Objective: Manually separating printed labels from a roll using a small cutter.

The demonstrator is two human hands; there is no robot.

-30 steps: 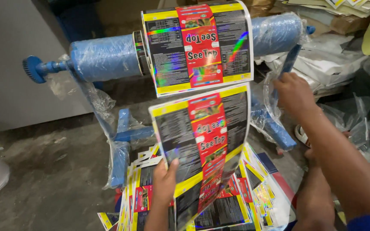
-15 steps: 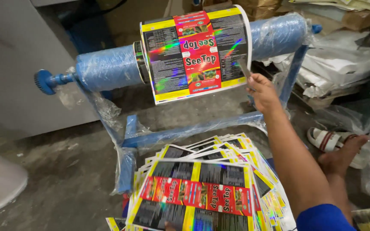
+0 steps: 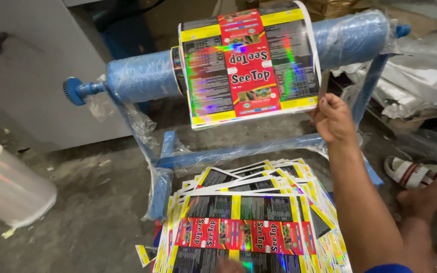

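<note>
A roll of glossy printed film (image 3: 249, 65), yellow, black and red with a rainbow sheen, sits on a blue plastic-wrapped roller (image 3: 142, 78) held by a blue stand (image 3: 238, 151). My right hand (image 3: 332, 119) pinches the lower right corner of the film's free end. Below the roller, a fanned stack of cut printed sheets (image 3: 244, 222) lies on the floor. Only a fingertip of my left hand (image 3: 227, 266) shows at the bottom edge, on the top sheet; its grip is hidden.
A roll of clear film (image 3: 11, 192) lies on the concrete floor at the left. A grey cabinet (image 3: 31, 76) stands behind it. My bare foot (image 3: 426, 194) and a white sandal (image 3: 410, 174) are at the right, near crumpled plastic bags (image 3: 421, 86).
The long strip that hung from the roll is now off it and lies flat on top of the stack. My right hand has moved up to the film's lower right corner.
</note>
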